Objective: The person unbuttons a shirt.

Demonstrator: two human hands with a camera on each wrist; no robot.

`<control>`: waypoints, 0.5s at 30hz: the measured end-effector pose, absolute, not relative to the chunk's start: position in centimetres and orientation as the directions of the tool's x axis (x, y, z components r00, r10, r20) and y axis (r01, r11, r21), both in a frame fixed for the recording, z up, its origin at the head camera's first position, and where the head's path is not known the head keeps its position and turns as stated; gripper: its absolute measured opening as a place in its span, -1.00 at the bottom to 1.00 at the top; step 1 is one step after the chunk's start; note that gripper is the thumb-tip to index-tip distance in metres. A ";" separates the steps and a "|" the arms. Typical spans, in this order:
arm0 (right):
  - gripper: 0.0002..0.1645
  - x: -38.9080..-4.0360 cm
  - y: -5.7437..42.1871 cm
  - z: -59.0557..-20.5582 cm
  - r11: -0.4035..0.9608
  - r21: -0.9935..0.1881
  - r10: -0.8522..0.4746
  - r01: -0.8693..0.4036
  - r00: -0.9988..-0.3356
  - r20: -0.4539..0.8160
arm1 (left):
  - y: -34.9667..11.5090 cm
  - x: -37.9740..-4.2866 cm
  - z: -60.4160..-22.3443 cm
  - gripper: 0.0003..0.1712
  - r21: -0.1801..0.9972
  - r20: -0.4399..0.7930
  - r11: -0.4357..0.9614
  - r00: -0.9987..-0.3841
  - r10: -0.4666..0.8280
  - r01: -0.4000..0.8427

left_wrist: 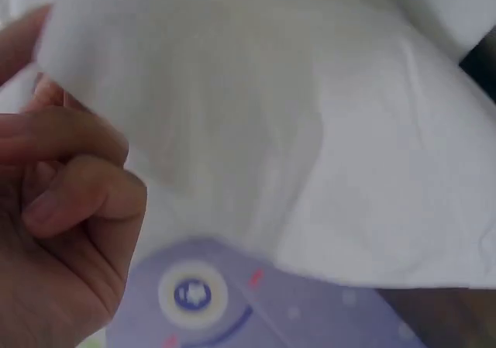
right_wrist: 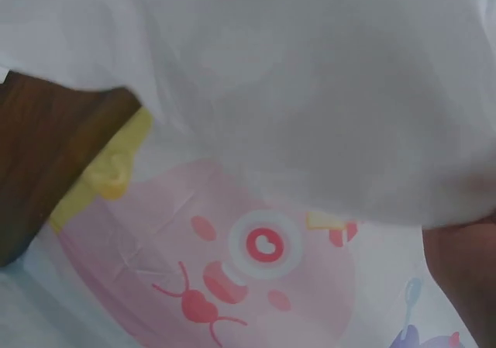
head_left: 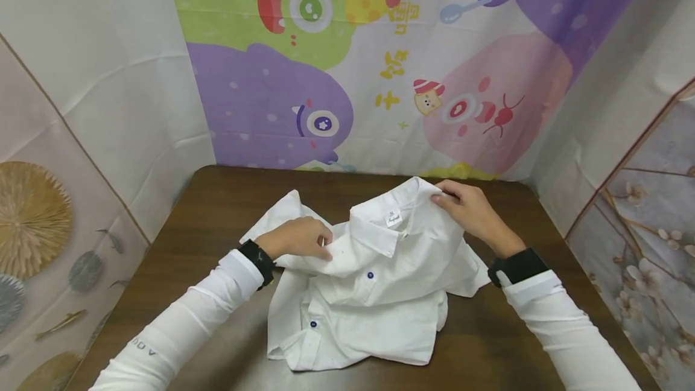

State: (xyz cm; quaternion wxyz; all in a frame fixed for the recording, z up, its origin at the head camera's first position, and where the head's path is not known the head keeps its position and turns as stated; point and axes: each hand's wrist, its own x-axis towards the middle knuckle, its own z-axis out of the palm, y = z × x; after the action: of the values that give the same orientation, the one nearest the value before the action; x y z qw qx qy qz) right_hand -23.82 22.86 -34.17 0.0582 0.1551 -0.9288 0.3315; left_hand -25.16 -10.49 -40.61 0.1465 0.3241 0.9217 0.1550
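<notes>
Sprawling over the brown table (head_left: 499,330), the white shirt (head_left: 393,291) hides parts of itself. Its neck label (head_left: 393,217) is too small to read; lettering (head_left: 143,347) on the person's left sleeve (head_left: 187,318) is unclear. The left hand (head_left: 297,238) pinches the fabric; the right hand (head_left: 478,211), cropped in its wrist view, grips beside the collar (head_left: 376,238).

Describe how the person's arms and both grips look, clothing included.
The left sleeve and right sleeve are white, snug and creased. Small dark lettering marks the left one. A black band circles each wrist. The left grip and right grip wear no gloves.
</notes>
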 end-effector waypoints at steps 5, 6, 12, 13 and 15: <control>-0.76 -24.0 23.2 -34.5 0.770 -0.544 -0.202 -0.333 -0.937 0.286 | -12.3 -26.3 -38.5 -0.86 0.409 -0.017 0.785 -0.857 0.516 0.465; -0.77 -24.1 23.2 -34.7 0.774 -0.537 -0.192 -0.337 -0.932 0.308 | -12.6 -26.5 -37.9 -0.86 0.413 0.015 0.800 -0.881 0.472 0.435; -0.74 -24.8 21.8 -35.6 0.786 -0.543 -0.075 -0.297 -0.917 0.392 | -13.5 -27.7 -35.8 -0.77 0.503 0.175 0.819 -0.961 0.215 0.275; -0.74 -25.0 21.4 -35.7 0.771 -0.577 -0.043 -0.271 -0.925 0.377 | -13.4 -28.0 -35.7 -0.76 0.548 0.178 0.799 -0.968 0.178 0.248; -0.73 -25.5 20.4 -35.8 0.708 -0.674 0.020 -0.211 -0.948 0.318 | -13.0 -28.6 -35.6 -0.75 0.652 0.157 0.736 -0.982 0.103 0.182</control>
State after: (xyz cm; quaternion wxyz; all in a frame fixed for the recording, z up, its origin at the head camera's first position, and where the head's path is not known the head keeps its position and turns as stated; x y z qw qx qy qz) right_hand -25.53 20.40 -35.82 0.1526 0.0522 -0.9114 0.3787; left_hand -28.62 -13.05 -35.65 -0.0552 0.0765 0.9300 0.3552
